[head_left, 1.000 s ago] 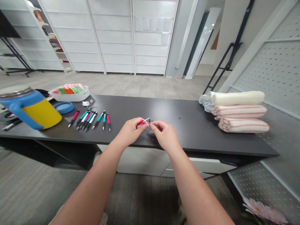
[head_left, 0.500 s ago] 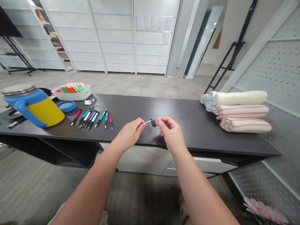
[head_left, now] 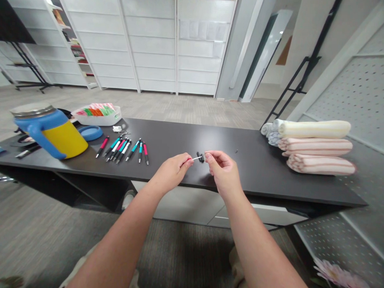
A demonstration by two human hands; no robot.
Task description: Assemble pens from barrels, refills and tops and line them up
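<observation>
My left hand (head_left: 175,169) is closed in a pinch over the near middle of the desk. From its fingertips sticks out a thin white rod (head_left: 196,158), like a pen refill, with a bit of pink pen barrel showing at the fingers. My right hand (head_left: 222,166) is pinched too, just to the right, at a small black pen part (head_left: 200,157). The rod's tip reaches this black part; whether it goes inside, I cannot tell. Several pink, teal and white click pens (head_left: 118,149) lie in a loose row left of my hands.
On the left stand a blue and yellow jug (head_left: 58,133), a blue lid (head_left: 90,133) and a white basket (head_left: 98,119) of colourful packets. Rolled towels (head_left: 319,146) are stacked at the right. A tiny dark piece (head_left: 236,151) lies on the black desk (head_left: 179,137).
The whole view has shifted slightly, so things appear a little further right. Both hands keep their pinch, with the rod still touching or close to the black part.
</observation>
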